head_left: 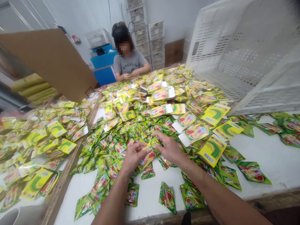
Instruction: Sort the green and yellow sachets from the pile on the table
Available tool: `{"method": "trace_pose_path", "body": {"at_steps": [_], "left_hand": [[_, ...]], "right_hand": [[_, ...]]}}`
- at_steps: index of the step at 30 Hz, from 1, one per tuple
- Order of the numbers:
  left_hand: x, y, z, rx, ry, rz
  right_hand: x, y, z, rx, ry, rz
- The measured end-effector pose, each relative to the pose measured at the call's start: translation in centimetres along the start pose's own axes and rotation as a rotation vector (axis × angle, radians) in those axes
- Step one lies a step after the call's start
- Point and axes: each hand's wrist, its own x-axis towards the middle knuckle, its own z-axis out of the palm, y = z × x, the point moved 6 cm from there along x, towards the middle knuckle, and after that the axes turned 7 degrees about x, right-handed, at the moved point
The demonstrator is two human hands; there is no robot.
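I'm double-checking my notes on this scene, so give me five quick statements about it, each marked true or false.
1. The left hand holds a yellow box. True.
2. The right hand grips the white crate. False: the right hand is close to the yellow box.
3. Green packets lie loose on the white table. True.
4. The person across the table wears red. False: that person wears a grey shirt.
5. The white crate is at the right. True.

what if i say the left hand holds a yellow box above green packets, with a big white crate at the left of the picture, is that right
Not quite: the head view shows the big white crate at the right. The left hand does hold a yellow box above green packets.
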Motion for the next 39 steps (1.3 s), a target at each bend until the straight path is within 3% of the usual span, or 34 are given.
{"method": "trace_pose_path", "body": {"at_steps": [6,14,20,25,28,30,31,32,34,35,36,37,38,39], "left_hand": [[0.0,-0.2,-0.6,-0.062,0.060,-0.020],[-0.1,0.1,-0.1,-0.084,0.026,-0.014],[-0.3,0.7,0.5,-0.067,-0.009,0.009],[-1.4,2.3,2.1,0.250,-0.208,0.127],[-1.5,2.8,0.1,0.405,-0.218,0.052],[-1.2,4.1,-4.2,0.486,-0.084,-0.026],[-1.1,5.5,-7.3,0.553,0.076,-0.028],[-1.2,7.3,-10.9,0.631,0.308,-0.030],[-2.6,12.2,-17.3,0.782,0.908,0.088],[-3.5,14.4,-19.1,0.878,1.165,0.150],[-4.0,16.0,-19.8,0.955,1.333,0.207],[-3.8,17.0,-19.6,1.018,1.393,0.250],[-2.9,17.5,-18.8,1.064,1.346,0.266],[-1.3,17.3,-17.3,1.092,1.208,0.267]], "right_hand": [[0.1,-0.2,-0.3,0.221,0.068,0.031],[-0.6,-1.1,1.4,0.256,-0.133,0.002],[-0.6,-0.2,2.7,0.395,-0.236,0.066],[-0.5,0.2,3.2,0.554,-0.229,0.095],[-0.8,-0.2,3.2,0.508,-0.232,0.067],[-0.6,-0.3,2.5,0.430,-0.152,0.037],[-0.5,-0.3,2.1,0.396,-0.099,0.027],[-0.4,-0.2,1.6,0.373,-0.048,0.024],[-0.1,0.0,0.8,0.368,0.045,0.041],[0.0,0.1,0.5,0.370,0.080,0.053],[0.0,0.2,0.3,0.366,0.108,0.066],[0.0,0.2,0.2,0.354,0.123,0.078],[0.0,0.2,0.2,0.337,0.126,0.086],[0.0,0.1,0.3,0.320,0.120,0.088]]}}
